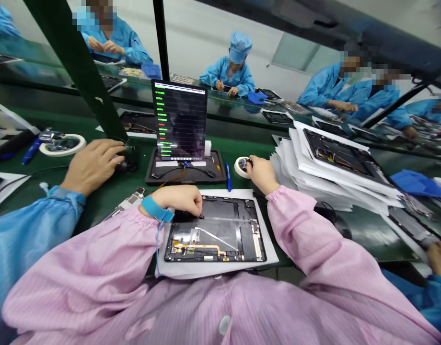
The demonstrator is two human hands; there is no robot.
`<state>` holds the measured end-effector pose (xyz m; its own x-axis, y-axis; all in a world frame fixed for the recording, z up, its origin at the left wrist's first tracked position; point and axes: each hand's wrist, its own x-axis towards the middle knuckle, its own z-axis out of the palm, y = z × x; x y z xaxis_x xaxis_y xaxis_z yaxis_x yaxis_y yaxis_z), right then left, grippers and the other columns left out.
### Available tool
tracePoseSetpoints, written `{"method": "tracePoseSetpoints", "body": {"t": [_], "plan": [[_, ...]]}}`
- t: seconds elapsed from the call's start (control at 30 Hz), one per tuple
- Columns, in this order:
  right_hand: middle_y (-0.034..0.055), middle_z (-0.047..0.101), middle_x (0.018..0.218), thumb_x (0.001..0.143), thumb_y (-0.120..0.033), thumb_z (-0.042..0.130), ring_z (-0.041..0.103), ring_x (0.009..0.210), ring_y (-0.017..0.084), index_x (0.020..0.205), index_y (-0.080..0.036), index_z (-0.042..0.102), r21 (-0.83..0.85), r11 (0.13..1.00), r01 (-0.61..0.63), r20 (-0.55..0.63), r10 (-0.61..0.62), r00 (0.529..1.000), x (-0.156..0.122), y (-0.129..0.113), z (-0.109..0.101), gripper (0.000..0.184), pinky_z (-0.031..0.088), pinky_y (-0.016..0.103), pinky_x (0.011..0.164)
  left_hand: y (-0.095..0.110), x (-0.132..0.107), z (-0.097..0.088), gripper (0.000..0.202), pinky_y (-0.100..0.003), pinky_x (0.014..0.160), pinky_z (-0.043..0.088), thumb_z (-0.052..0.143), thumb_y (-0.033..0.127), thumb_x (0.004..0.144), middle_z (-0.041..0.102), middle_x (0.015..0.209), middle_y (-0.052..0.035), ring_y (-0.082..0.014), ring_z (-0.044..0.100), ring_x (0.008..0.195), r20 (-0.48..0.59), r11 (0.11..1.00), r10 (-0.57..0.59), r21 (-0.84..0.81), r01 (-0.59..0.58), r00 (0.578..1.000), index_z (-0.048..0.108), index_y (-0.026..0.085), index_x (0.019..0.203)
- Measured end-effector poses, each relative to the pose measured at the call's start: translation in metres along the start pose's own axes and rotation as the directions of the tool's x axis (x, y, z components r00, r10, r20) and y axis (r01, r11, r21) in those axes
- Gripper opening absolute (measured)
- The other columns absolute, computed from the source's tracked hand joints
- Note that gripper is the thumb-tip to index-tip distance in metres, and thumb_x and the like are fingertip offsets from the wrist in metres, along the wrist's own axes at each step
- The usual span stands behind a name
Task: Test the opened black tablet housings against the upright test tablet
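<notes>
A black tablet housing (220, 230) with flex cables and small boards inside lies on white paper (265, 263) in front of me. My left hand (184, 199), with a blue wrist strap (156, 209), is over the housing's upper left edge. Its fingers are closed; a small dark thing (202, 217) shows at the fingertips, too small to name. Beyond the housing's upper right corner, my right hand (262, 173) has its fingers closed on the right side of a white tape roll (238, 167). A blue pen (228, 177) lies left of the roll.
A lit tablet screen (180, 122) stands in a black tray (220, 179) with cables. At left, a co-worker's hand (94, 163) rests on a black mouse (125, 163). Stacked papers and housings (314, 177) rise at right, near a blue bin (418, 183). Co-workers sit opposite.
</notes>
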<state>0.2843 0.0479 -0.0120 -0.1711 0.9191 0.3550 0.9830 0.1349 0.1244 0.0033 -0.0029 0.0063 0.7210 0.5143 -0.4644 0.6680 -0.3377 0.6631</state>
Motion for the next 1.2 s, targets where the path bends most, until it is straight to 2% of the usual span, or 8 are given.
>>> {"method": "tracePoseSetpoints", "body": {"t": [0.13,0.27,0.43,0.67,0.8,0.9,1.0,1.2], "plan": [[0.0175,0.064,0.098,0.091,-0.021,0.039,0.052,0.103,0.029,0.098,-0.01,0.061,0.008,0.997,0.083,0.036,-0.083,0.996,-0.002,0.006,-0.003,0.026,0.039,0.038,0.086,-0.001,0.001,-0.001,0.022,-0.02,0.061,0.04,0.06,0.03,0.066,0.071,0.072,-0.0011,-0.0118,0.057,0.063,-0.002,1.0,0.019,-0.011,-0.019,1.0,0.073,0.015,0.075],[0.0207,0.055,0.122,0.086,-0.027,0.054,0.047,0.115,0.033,0.11,-0.01,0.057,0.055,0.989,0.139,0.023,-0.141,0.99,-0.015,-0.004,-0.021,0.03,0.041,0.043,0.089,-0.004,0.002,-0.001,0.021,-0.019,0.063,0.041,0.062,0.029,0.066,0.072,0.074,-0.0008,-0.0115,0.059,0.065,-0.01,0.999,0.03,-0.012,-0.031,0.999,0.074,0.015,0.076],[0.0121,0.064,0.097,0.088,-0.03,0.056,0.059,0.093,0.026,0.099,-0.015,0.061,0.337,0.901,0.273,0.149,-0.337,0.93,-0.055,-0.036,-0.028,0.019,0.046,0.039,0.083,-0.006,0.002,-0.002,0.016,-0.02,0.066,0.044,0.066,0.028,0.066,0.074,0.075,-0.0014,-0.0142,0.063,0.071,-0.025,0.994,0.072,-0.077,-0.073,0.997,0.075,0.018,0.074],[0.0127,0.062,0.105,0.084,-0.024,0.062,0.058,0.099,0.027,0.114,-0.012,0.055,0.433,0.881,0.192,0.02,-0.222,0.975,-0.055,-0.037,0.001,0.033,0.044,0.041,0.088,-0.003,-0.001,-0.002,0.014,-0.021,0.067,0.044,0.068,0.028,0.066,0.075,0.076,-0.0023,-0.0157,0.065,0.073,-0.042,0.994,0.07,-0.081,-0.073,0.997,0.075,0.018,0.073],[0.0096,0.062,0.095,0.084,-0.03,0.062,0.057,0.089,0.025,0.101,-0.016,0.056,0.435,0.88,0.19,-0.018,-0.202,0.979,-0.057,-0.037,-0.005,0.023,0.044,0.038,0.08,-0.004,-0.004,-0.005,0.018,-0.021,0.066,0.043,0.064,0.031,0.069,0.073,0.075,-0.002,-0.015,0.063,0.072,-0.08,0.997,0.053,-0.043,-0.057,0.995,0.074,0.017,0.073],[0.0066,0.062,0.091,0.082,-0.04,0.067,0.056,0.085,0.023,0.095,-0.018,0.055,0.463,0.857,0.226,0.054,-0.281,0.958,-0.065,-0.042,-0.012,0.028,0.042,0.036,0.077,-0.006,-0.005,-0.008,0.021,-0.021,0.063,0.042,0.061,0.032,0.07,0.071,0.073,-0.0015,-0.0141,0.061,0.069,-0.13,0.999,0.02,-0.032,-0.024,0.991,0.073,0.016,0.076],[0.0061,0.061,0.093,0.079,-0.044,0.07,0.055,0.087,0.024,0.097,-0.018,0.054,0.441,0.87,0.22,0.109,-0.296,0.949,-0.069,-0.046,-0.013,0.035,0.04,0.036,0.077,-0.007,-0.005,-0.012,0.025,-0.022,0.062,0.042,0.057,0.033,0.072,0.07,0.075,-0.0027,-0.0142,0.059,0.068,-0.287,0.998,-0.021,-0.056,0.006,0.958,0.071,0.014,0.08],[0.0081,0.06,0.096,0.083,-0.046,0.066,0.052,0.092,0.024,0.095,-0.018,0.055,0.465,0.854,0.235,0.099,-0.314,0.944,-0.065,-0.044,-0.002,0.032,0.039,0.036,0.081,-0.011,-0.001,-0.013,0.028,-0.025,0.062,0.043,0.057,0.039,0.074,0.068,0.074,-0.0043,-0.0146,0.058,0.066,-0.556,0.988,-0.057,-0.152,-0.034,0.829,0.068,0.013,0.078]]}}
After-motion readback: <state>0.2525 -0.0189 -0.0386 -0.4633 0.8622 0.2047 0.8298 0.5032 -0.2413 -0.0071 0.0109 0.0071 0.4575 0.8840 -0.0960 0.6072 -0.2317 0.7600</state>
